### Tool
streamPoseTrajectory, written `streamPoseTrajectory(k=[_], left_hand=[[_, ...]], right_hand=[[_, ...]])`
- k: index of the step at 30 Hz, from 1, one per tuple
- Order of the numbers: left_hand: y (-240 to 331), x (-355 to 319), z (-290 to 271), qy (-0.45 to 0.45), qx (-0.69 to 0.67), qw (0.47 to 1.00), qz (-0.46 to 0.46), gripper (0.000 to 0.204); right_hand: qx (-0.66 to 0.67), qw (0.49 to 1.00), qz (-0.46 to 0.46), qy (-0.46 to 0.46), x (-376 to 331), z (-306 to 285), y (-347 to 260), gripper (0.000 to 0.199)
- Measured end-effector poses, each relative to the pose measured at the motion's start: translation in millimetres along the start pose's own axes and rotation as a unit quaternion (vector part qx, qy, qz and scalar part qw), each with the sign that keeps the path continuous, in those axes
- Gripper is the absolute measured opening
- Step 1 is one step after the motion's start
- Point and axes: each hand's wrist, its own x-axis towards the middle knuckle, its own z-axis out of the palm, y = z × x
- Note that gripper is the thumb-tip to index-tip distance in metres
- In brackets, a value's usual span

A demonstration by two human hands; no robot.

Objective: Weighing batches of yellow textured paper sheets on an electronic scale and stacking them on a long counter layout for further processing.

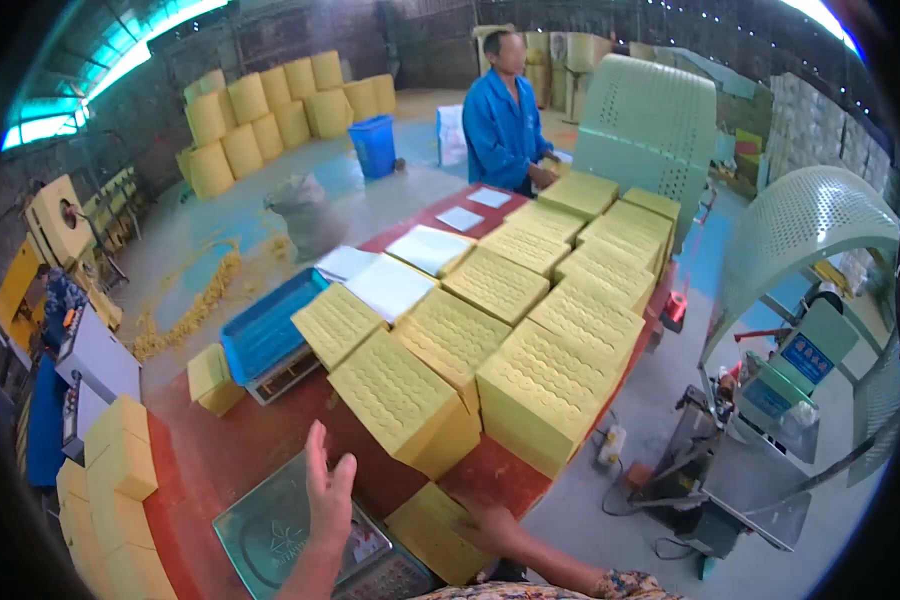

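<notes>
My left hand (331, 492) is raised with thumb and fingers apart, holding nothing, over the platform of a green-tinted tabletop scale (255, 540). My right hand (492, 531) reaches in from the lower right and rests at the right side of a yellow paper stack (425, 530) close to me. Its fingers blur against the yellow, so their grip is unclear. Just beyond my hands stand large blocks of yellow paper with scalloped, punched marks on top, among them a left block (400, 395) and a right block (550, 385).
A blue tray (270, 330) and white sheets (390, 287) lie on the red table (200, 450). More yellow stacks (120, 500) stand at the left. Across the table, a person in blue (500, 130) works beside a perforated green guard (645, 130). A machine (770, 430) stands at right.
</notes>
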Motion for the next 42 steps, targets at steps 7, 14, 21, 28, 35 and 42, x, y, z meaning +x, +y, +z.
streamPoseTrajectory(k=[7, 14, 21, 28, 35, 42], left_hand=[[58, -36, 20, -0.110, -0.005, 0.993, 0.049, 0.073], [200, -5, 88, -0.293, -0.155, 0.938, 0.102, 0.082], [86, -114, 70, -0.512, -0.092, 0.852, -0.050, 0.048], [29, -218, -19, 0.065, -0.178, 0.974, -0.127, 0.023], [-10, -275, -107, 0.434, -0.156, 0.880, -0.113, 0.021], [-41, -270, -183, 0.505, -0.105, 0.851, -0.101, 0.019]], right_hand=[[-0.055, 0.996, -0.045, 0.049, -8, 3, 12, 0.065], [-0.056, 0.997, -0.044, 0.027, 4, 14, 33, 0.064], [0.019, 0.986, -0.158, 0.041, 13, 31, 76, 0.063], [-0.043, 0.996, -0.073, -0.039, 18, -29, 21, 0.060], [0.100, 0.980, -0.162, -0.056, 15, -22, -68, 0.045], [0.291, 0.950, -0.050, -0.105, 39, 27, -95, 0.045]])
